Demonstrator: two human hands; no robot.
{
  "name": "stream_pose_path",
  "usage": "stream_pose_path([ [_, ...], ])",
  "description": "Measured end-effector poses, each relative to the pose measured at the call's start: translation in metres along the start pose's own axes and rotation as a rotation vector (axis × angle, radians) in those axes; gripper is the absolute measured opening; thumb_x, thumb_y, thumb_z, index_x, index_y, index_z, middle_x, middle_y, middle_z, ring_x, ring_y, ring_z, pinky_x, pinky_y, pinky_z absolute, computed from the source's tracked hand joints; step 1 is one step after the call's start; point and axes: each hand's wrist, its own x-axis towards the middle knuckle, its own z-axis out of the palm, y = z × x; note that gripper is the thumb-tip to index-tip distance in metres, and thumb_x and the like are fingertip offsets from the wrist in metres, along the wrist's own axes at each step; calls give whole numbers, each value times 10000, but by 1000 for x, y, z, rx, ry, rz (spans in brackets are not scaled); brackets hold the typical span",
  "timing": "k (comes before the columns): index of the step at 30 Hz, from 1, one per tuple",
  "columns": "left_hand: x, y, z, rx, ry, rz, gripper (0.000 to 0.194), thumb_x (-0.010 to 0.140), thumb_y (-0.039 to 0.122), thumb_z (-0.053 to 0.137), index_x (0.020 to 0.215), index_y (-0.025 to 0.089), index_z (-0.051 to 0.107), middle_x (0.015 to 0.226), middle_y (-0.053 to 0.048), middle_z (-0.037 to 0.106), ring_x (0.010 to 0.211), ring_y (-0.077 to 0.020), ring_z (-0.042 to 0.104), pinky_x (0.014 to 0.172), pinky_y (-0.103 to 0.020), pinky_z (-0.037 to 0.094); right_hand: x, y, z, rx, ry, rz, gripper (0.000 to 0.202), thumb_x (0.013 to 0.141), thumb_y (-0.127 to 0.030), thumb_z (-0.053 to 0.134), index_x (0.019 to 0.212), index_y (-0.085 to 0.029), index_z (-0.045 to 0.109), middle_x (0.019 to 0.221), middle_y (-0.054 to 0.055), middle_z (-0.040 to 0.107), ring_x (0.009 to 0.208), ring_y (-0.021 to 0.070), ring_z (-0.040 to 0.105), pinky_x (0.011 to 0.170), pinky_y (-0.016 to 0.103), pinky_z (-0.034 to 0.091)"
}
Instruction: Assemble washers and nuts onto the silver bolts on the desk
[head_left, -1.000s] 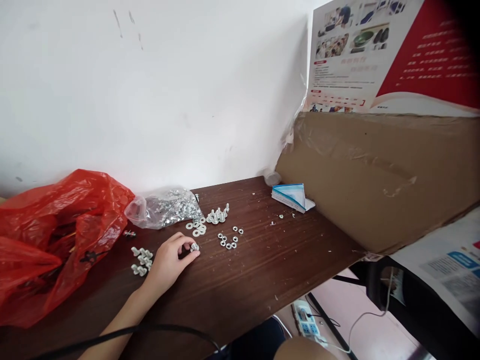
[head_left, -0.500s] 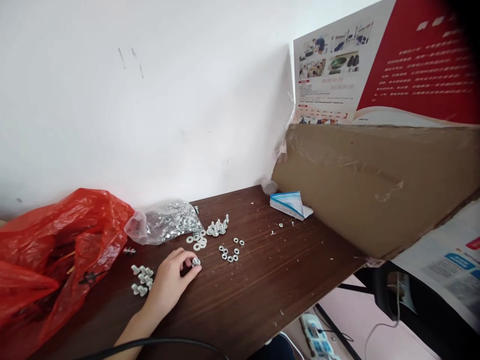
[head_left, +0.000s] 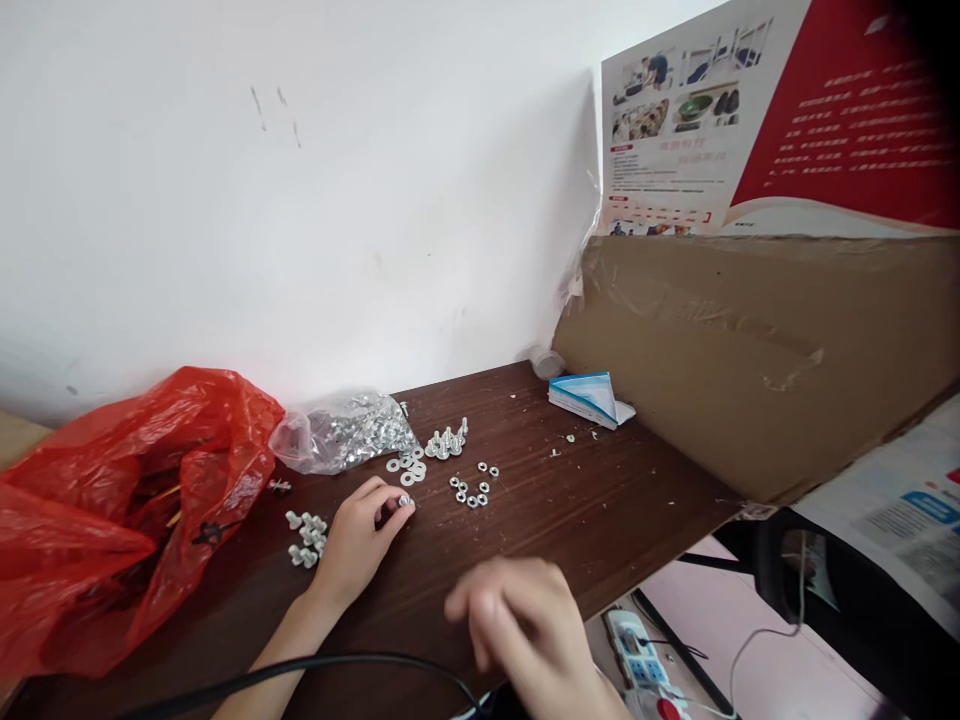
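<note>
My left hand (head_left: 364, 535) is closed, with a small silver bolt (head_left: 405, 501) pinched between thumb and forefinger just above the table. Most of the bolt is hidden by the fingertips. My right hand (head_left: 525, 625) hovers over the front of the table, fingers bent and smeared by motion; whether it holds anything does not show. Several loose hex nuts (head_left: 472, 501) lie right of my left hand. Beyond it are flat washers (head_left: 407, 479) and a group of bolts (head_left: 442, 452) standing on their heads. Left of my wrist lies another cluster of bolts (head_left: 306, 540).
A clear plastic bag of hardware (head_left: 349, 430) and a red plastic bag (head_left: 217, 430) lie at the left. A folded blue-and-white packet (head_left: 581, 400) sits at the back near a cardboard panel (head_left: 750, 350). A black cable (head_left: 337, 660) crosses the foreground. A power strip (head_left: 634, 645) lies below the table.
My right hand has come into view from the bottom edge. My left hand still pinches the bolt in about the same place, while the whole view has shifted slightly.
</note>
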Motion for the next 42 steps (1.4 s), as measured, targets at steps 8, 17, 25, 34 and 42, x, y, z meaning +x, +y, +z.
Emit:
stream_pose_path([
  [8,1,1,-5,-253,254,-28,246,849,399,566,891,175,659,791,-26,610,657,-138,514,605,-247,403,75,66,39,449,-24,235,312,819,-173,600,1129,-208,579,1044,53,635,864,148,622,741,268,521],
  [17,0,7,0,-502,196,-158,247,762,346,644,913,152,665,843,-53,679,748,-166,605,602,-234,461,69,74,51,494,71,139,142,833,-206,617,968,-203,662,971,53,631,805,143,618,756,294,549],
  [25,-4,6,2,-485,145,-133,166,769,274,622,882,153,637,802,-33,640,682,-126,561,561,-207,417,62,79,52,608,91,262,130,798,-212,675,926,-193,691,930,46,667,823,155,657,774,287,558],
  [34,-4,5,2,-432,156,-123,175,788,283,616,904,155,641,790,-23,625,637,-106,508,546,-206,385,61,75,47,288,31,146,117,879,-209,578,976,-196,641,839,28,632,754,146,599,708,265,493],
  [42,-5,1,4,-404,144,-101,222,818,332,616,948,156,658,836,-47,658,724,-141,567,649,-238,450,59,76,45,-6,-117,132,153,959,-276,415,1017,-191,529,954,70,614,851,189,578,747,309,460],
])
